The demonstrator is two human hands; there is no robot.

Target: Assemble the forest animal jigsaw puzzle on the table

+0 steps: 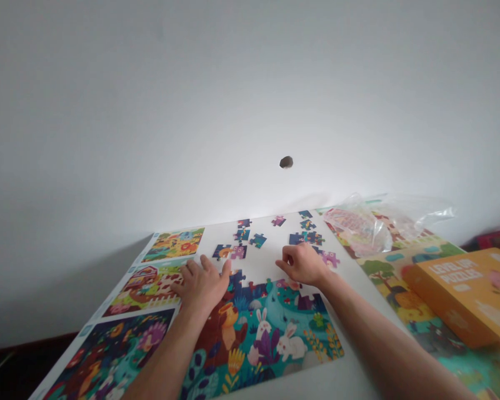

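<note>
A partly joined jigsaw puzzle with white rabbits and a brown bear-like animal lies on the white table. My left hand rests spread and flat at its upper left edge, close to a loose pair of puzzle pieces. Above the puzzle's right part, my right hand is closed, thumb and forefinger curled together; whatever they may hold is hidden. A pink-purple puzzle piece pokes out beside that hand. Just behind it lie joined dark blue pieces, and a single blue piece sits between the hands.
Picture sheets line the left side, including a farm picture and a dark forest picture. More loose pieces lie toward the wall. At right are a clear plastic bag and an orange puzzle box on printed sheets.
</note>
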